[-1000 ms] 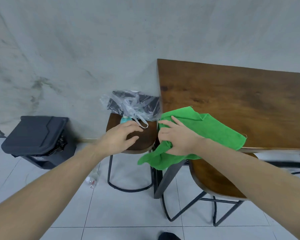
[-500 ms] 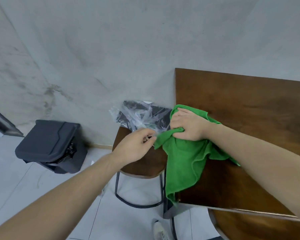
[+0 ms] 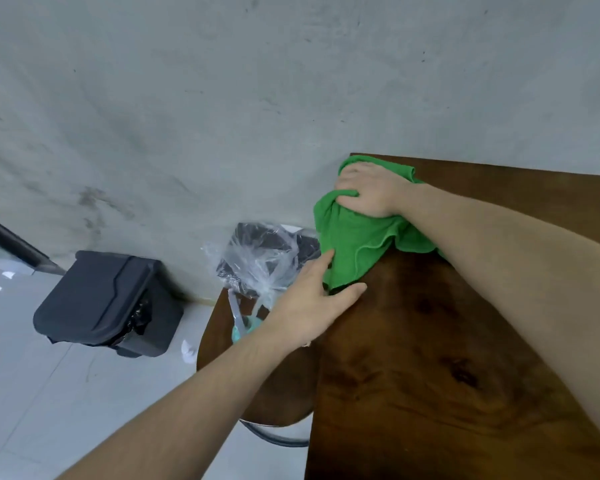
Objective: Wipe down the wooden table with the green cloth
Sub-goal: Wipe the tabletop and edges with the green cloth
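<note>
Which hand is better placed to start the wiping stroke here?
Right. The right hand already grips the bunched green cloth at the wooden table's far corner; the left hand only touches its hanging edge.

No text, label, brand, number or sign can be read anywhere in the view. Nothing is printed on the dark wooden counter (image 3: pixel 465 358) or on the green cloth (image 3: pixel 357 240), the dark grey plastic bin (image 3: pixel 101 299) carries no legible marking, and whatever lies inside the clear crumpled plastic bag (image 3: pixel 257 268) is too blurred for any lettering to be made out.
</note>
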A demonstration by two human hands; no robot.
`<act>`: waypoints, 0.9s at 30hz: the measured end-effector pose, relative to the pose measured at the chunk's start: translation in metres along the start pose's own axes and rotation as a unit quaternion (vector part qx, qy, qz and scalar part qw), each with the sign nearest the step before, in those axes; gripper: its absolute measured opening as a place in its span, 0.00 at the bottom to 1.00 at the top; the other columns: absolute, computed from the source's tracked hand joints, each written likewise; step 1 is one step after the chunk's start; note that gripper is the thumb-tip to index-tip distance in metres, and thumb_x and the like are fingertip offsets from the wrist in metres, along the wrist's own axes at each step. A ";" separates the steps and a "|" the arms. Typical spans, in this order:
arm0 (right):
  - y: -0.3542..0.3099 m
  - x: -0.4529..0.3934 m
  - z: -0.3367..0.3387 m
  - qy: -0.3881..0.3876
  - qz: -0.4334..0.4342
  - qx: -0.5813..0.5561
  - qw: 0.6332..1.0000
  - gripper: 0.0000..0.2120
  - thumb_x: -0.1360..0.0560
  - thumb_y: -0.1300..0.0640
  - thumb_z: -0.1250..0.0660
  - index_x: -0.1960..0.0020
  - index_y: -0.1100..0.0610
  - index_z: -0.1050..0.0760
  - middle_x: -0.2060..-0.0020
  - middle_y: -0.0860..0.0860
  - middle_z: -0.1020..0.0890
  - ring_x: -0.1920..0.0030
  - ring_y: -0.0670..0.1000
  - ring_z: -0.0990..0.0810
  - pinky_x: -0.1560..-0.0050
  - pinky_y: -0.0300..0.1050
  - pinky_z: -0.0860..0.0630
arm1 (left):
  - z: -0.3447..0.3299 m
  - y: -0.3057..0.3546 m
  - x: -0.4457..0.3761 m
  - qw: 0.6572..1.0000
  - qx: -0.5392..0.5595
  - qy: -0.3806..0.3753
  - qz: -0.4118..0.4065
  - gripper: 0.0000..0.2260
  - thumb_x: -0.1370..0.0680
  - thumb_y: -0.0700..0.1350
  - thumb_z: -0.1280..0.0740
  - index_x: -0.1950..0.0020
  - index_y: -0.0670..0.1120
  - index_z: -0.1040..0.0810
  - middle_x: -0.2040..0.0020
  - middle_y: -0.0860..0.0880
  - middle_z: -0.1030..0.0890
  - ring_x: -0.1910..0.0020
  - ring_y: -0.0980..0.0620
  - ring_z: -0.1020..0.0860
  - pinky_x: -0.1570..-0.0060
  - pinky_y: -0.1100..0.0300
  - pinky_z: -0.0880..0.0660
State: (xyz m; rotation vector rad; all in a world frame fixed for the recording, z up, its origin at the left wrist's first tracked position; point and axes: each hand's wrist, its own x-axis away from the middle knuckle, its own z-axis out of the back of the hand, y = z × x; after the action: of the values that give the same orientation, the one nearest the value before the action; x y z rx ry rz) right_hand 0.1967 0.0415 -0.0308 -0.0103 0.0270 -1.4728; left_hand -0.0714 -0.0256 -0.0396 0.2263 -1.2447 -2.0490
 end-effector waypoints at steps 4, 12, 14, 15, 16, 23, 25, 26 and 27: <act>0.029 -0.017 0.001 0.009 -0.053 -0.017 0.998 0.21 0.17 0.45 0.45 0.28 0.52 0.28 0.27 0.50 0.29 0.25 0.52 0.39 0.24 0.48 0.47 | -0.003 0.000 -0.008 0.999 0.035 0.003 -0.014 0.26 0.25 0.62 0.32 0.29 0.67 0.36 0.33 0.57 0.28 0.39 0.55 0.24 0.38 0.50 0.25; 0.012 -0.006 0.001 0.022 -0.021 -0.053 0.998 0.17 0.19 0.49 0.40 0.38 0.57 0.21 0.37 0.52 0.21 0.31 0.56 0.33 0.27 0.50 0.42 | -0.008 -0.003 0.002 0.998 0.001 0.036 0.057 0.28 0.27 0.68 0.34 0.32 0.56 0.27 0.39 0.57 0.21 0.44 0.55 0.20 0.42 0.54 0.23; -0.009 0.006 0.001 0.019 0.018 -0.051 0.998 0.14 0.20 0.50 0.37 0.44 0.58 0.18 0.46 0.54 0.18 0.36 0.57 0.28 0.28 0.52 0.41 | -0.007 0.001 0.003 0.996 -0.028 0.035 0.073 0.29 0.27 0.68 0.35 0.31 0.52 0.26 0.39 0.54 0.20 0.43 0.54 0.21 0.42 0.53 0.24; -0.020 0.013 0.000 0.018 0.037 -0.045 0.998 0.13 0.20 0.51 0.36 0.46 0.57 0.18 0.48 0.53 0.18 0.38 0.56 0.26 0.27 0.53 0.42 | -0.006 0.003 0.004 0.996 -0.043 0.037 0.073 0.30 0.26 0.68 0.36 0.31 0.50 0.26 0.39 0.52 0.20 0.42 0.53 0.22 0.41 0.54 0.25; -0.029 0.020 -0.001 0.018 0.055 -0.040 0.998 0.12 0.21 0.51 0.35 0.48 0.57 0.17 0.49 0.52 0.18 0.39 0.55 0.26 0.25 0.54 0.45 | -0.006 0.005 0.005 0.995 -0.058 0.039 0.072 0.30 0.26 0.67 0.36 0.31 0.48 0.26 0.39 0.51 0.20 0.41 0.52 0.22 0.41 0.54 0.25; -0.033 0.026 0.001 0.008 0.114 -0.009 0.993 0.13 0.20 0.50 0.37 0.52 0.58 0.19 0.55 0.52 0.19 0.46 0.57 0.25 0.29 0.50 0.41 | -0.009 0.009 0.008 0.992 -0.094 0.049 0.069 0.26 0.24 0.66 0.38 0.38 0.46 0.23 0.43 0.47 0.19 0.43 0.47 0.22 0.46 0.55 0.26; -0.020 0.013 0.003 -0.005 0.082 -0.004 0.997 0.16 0.19 0.48 0.39 0.49 0.59 0.19 0.52 0.54 0.19 0.43 0.58 0.26 0.32 0.50 0.38 | -0.009 0.009 0.008 0.993 -0.081 0.051 0.070 0.30 0.24 0.66 0.37 0.31 0.46 0.26 0.37 0.48 0.20 0.39 0.49 0.23 0.40 0.54 0.27; -0.012 0.006 0.004 -0.014 0.057 0.000 0.998 0.18 0.19 0.46 0.41 0.45 0.58 0.19 0.47 0.54 0.19 0.39 0.58 0.28 0.30 0.51 0.38 | -0.010 0.009 0.009 0.994 -0.072 0.051 0.070 0.31 0.24 0.66 0.37 0.30 0.46 0.26 0.36 0.49 0.21 0.39 0.49 0.23 0.39 0.54 0.27; -0.005 0.000 0.004 -0.027 0.026 0.005 0.999 0.20 0.18 0.44 0.43 0.41 0.57 0.20 0.41 0.54 0.20 0.34 0.57 0.30 0.28 0.50 0.41 | -0.010 0.010 0.009 0.994 -0.064 0.051 0.070 0.31 0.24 0.66 0.37 0.29 0.47 0.27 0.36 0.49 0.20 0.39 0.50 0.23 0.39 0.53 0.26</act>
State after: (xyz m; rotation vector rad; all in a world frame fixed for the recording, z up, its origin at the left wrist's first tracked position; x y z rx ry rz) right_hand 0.1921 0.0411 -0.0267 -0.0407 -0.0229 -1.4197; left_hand -0.0688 -0.0413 -0.0349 0.1754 -1.0336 -1.9618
